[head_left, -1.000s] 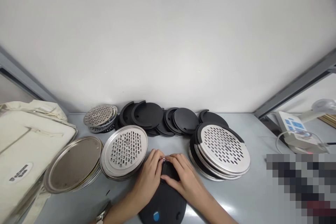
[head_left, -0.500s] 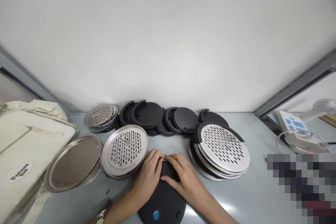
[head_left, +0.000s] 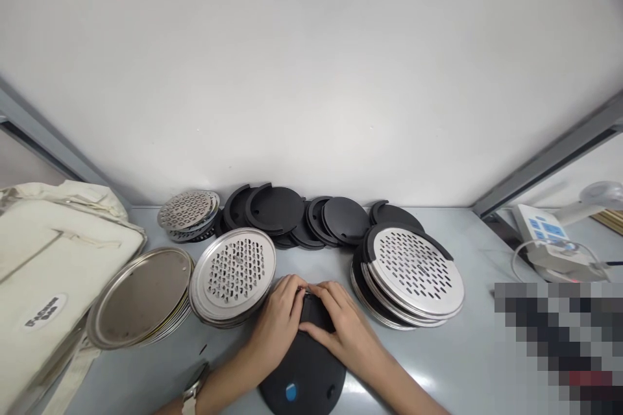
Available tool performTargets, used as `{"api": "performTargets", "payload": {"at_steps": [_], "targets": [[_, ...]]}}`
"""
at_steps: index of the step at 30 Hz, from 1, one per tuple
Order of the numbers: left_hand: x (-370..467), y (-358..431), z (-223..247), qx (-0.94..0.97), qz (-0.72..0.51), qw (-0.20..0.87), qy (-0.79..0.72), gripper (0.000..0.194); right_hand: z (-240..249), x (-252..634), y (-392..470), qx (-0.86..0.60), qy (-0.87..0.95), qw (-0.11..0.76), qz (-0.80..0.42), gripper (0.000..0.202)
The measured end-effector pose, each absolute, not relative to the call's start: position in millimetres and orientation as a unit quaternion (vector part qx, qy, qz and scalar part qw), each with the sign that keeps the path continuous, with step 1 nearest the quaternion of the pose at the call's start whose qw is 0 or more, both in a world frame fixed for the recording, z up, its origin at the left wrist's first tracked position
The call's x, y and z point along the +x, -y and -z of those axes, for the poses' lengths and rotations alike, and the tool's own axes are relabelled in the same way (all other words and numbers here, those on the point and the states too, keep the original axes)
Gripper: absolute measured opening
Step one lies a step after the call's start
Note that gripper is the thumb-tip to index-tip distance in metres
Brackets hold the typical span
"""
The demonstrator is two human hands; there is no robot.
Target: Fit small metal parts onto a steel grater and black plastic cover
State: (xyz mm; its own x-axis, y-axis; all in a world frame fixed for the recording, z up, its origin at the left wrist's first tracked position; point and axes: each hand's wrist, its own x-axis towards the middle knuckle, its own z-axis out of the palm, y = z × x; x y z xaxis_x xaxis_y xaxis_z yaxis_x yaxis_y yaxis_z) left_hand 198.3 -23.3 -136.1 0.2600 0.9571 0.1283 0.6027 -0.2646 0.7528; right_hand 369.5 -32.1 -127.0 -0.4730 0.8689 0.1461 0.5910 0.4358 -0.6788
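A black round piece [head_left: 304,373] with a blue dot and a small knob lies on the grey table at the front middle. My left hand [head_left: 281,314] rests on its upper left part, fingers bent and together at the far edge. My right hand [head_left: 338,321] lies on the upper right part, its fingertips meeting the left ones and its thumb stretched across the black surface. Both hands grip the piece near its far end; the fingertips hide that edge. Close to my left hand is a silver grater disc [head_left: 236,271] on a stack.
Perforated metal discs [head_left: 418,271] are stacked at the right, plain metal discs [head_left: 141,298] at the left. Black discs [head_left: 277,209] and small grater discs [head_left: 185,211] line the wall. A cream bag [head_left: 58,259] stands far left, a white device [head_left: 540,227] far right.
The view has shifted slightly. Both hands stay on the black piece, with only small finger movements at its far edge.
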Motion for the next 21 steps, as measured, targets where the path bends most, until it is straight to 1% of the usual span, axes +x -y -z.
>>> {"api": "performTargets", "payload": {"at_steps": [3,6,13,21], "targets": [[198.4,23.2,135.8,0.734,-0.299,0.298,-0.532,0.019,123.0,369.8,30.0,-0.447,0.813,0.242,-0.282,0.060],[198.8,23.3,134.9,0.733,-0.302,0.299,-0.532,0.019,120.2,369.6,29.4,-0.450,0.815,0.238,-0.275,0.068],[198.9,23.3,134.7,0.732,-0.304,0.301,-0.530,0.018,123.1,368.7,32.8,-0.455,0.807,0.240,-0.289,0.061],[198.7,22.6,134.2,0.731,-0.307,0.308,-0.527,0.019,126.5,366.7,31.9,-0.448,0.791,0.258,-0.328,0.060]]}}
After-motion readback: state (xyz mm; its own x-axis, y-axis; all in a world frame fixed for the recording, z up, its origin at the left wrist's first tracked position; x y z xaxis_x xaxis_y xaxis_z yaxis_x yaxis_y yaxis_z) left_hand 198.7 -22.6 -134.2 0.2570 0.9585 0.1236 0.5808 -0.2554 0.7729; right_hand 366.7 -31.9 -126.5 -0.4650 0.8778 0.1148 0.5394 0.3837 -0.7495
